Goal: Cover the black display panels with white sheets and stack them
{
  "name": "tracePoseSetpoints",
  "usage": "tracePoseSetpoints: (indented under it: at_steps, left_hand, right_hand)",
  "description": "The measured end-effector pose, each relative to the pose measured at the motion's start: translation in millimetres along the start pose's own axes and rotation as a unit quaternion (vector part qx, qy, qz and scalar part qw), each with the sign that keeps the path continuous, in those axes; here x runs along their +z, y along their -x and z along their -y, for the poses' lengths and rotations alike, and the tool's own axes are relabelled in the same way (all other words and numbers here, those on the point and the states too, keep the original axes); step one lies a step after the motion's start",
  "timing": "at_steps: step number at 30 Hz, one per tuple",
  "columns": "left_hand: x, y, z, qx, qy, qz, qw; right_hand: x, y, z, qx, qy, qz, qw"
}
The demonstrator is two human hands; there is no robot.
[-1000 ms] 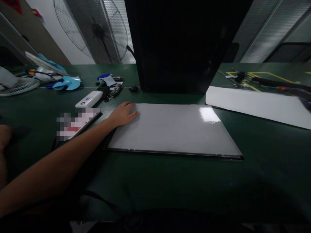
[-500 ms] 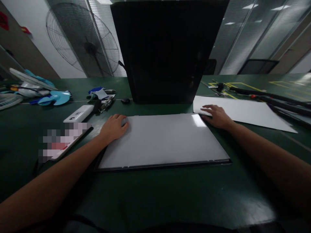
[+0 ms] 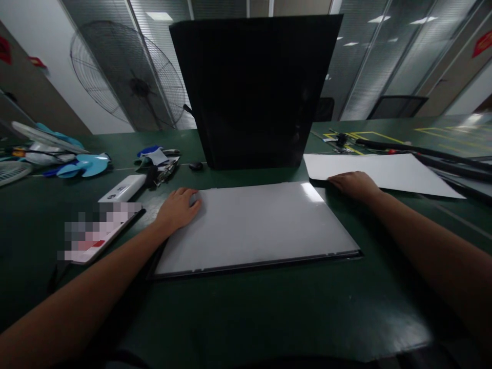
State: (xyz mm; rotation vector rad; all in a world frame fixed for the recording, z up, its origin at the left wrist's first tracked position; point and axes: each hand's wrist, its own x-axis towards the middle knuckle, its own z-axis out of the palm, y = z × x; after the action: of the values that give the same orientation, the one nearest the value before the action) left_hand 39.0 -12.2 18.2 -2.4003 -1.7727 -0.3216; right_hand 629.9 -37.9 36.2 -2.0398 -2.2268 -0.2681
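A flat rectangular panel (image 3: pixel 253 230) with a pale grey-white face and a dark rim lies in front of me. My left hand (image 3: pixel 179 207) rests on its far left corner, thumb apart from the fingers. Beyond the panel's right side, my right hand (image 3: pixel 355 185) has its fingers together on the near edge of a white sheet (image 3: pixel 388 171), its thumb hidden. That near edge looks slightly raised, with a dark shadow below it. A small pale strip shows beside the panel's far right corner.
A large black panel (image 3: pixel 253 92) stands upright behind. On the green table (image 3: pixel 246 318) at left are a white device (image 3: pixel 125 188), a phone-like slab (image 3: pixel 103 248), keys (image 3: pixel 168 169) and blue fan blades (image 3: pixel 90 164). Black tubes (image 3: pixel 400 148) lie at right.
My right hand has moved right, away from the panel's corner and onto the white sheet's edge, its fingers drawing together. My left hand stays on the panel. The view has tilted up slightly.
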Motion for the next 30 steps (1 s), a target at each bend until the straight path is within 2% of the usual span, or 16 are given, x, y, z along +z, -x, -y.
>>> tracePoseSetpoints:
  at_steps: [7, 11, 13, 16, 19, 24, 26, 30]
  left_hand:
    - [7.8, -1.3, 6.0, -0.011, 0.030, 0.006, 0.999]
    - [13.5, -3.3, 9.9, 0.007, 0.045, 0.020, 0.999]
    - [14.0, -4.1, 10.7, 0.014, 0.046, 0.028, 0.998]
    - [11.7, -4.2, 10.3, 0.011, 0.048, 0.027, 0.998]
    - [8.4, -3.2, 9.1, 0.005, 0.053, 0.024, 0.998]
    - [7.2, -2.2, 9.7, 0.002, 0.065, 0.022, 0.998]
    - [7.9, -2.3, 10.1, 0.002, 0.080, 0.016, 0.997]
    - [7.4, -2.3, 8.5, 0.006, 0.098, 0.003, 0.995]
  right_hand:
    - [-9.0, 4.3, 4.9, 0.131, -0.007, -0.042, 0.991]
    - [-15.0, 7.0, 13.8, 0.155, 0.014, -0.071, 0.985]
    - [-21.3, 7.3, 23.8, 0.144, 0.035, -0.091, 0.985]
    - [-37.6, 8.4, 52.0, 0.075, 0.102, -0.046, 0.991]
    - [-59.0, 18.7, 99.1, 0.007, 0.162, 0.029, 0.986]
    - [-82.7, 68.3, 201.1, -0.123, 0.130, 0.061, 0.982]
    - [-84.8, 91.1, 237.9, -0.202, 0.102, 0.072, 0.971]
    - [-82.6, 116.7, 288.3, -0.341, 0.040, 0.043, 0.938]
